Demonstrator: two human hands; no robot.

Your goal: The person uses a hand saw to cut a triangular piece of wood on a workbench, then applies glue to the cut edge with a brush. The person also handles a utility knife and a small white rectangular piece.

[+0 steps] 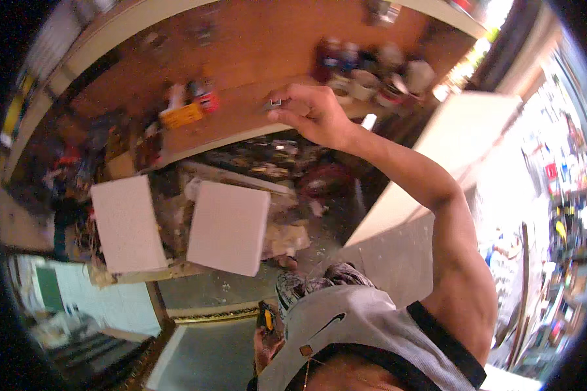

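My right hand (pixel 316 117) is raised in front of the shelf, its thumb and fingers pinched together. Between their tips is a small U-shaped metal piece (pixel 276 102) that looks like the end of a strip of staples. Low down beside my body, my left hand (pixel 265 348) is closed around a black-and-yellow hand tool (pixel 267 317); its exact kind is hard to make out, and most of that hand is hidden. Just below the tool lies a framed panel (pixel 205 352) with an ornate gold edge.
Ahead is a wooden shelf (pixel 241 133) with a yellow box (pixel 181 116), a red container (pixel 207 101) and several jars and cans (pixel 365 85). Two white panels (pixel 129 225) (pixel 229 228) rest below it. A large pale board (pixel 430 166) leans at the right.
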